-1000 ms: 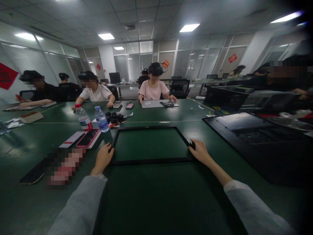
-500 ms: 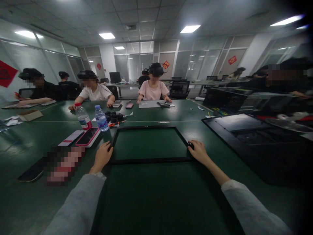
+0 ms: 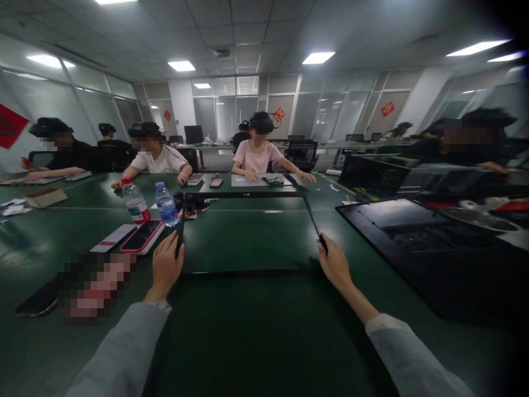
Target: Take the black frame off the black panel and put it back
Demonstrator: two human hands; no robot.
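A thin black rectangular frame, which looks like a monitor bezel (image 3: 252, 194), is tilted up in front of me, its far bar raised and its near bar low by the green tabletop. My left hand (image 3: 166, 264) is closed around its left side bar. On the other side, my right hand (image 3: 335, 263) grips the right side bar. Green table surface shows through the open middle. Whether the near bar touches the table I cannot tell. Just left of my left hand lies a phone with a pink edge (image 3: 142, 237).
Two bottles, one red-capped (image 3: 135, 203) and one blue-capped (image 3: 167, 205), stand beyond my left hand. A large black panel (image 3: 413, 264) lies at the right. A cardboard tray (image 3: 45, 197) sits far left. Across the green table (image 3: 264, 331), a person in pink (image 3: 257, 157) works.
The frame's far bar has risen off the table, tilting the frame up, with both hands still on its sides. The person opposite has stretched an arm out sideways.
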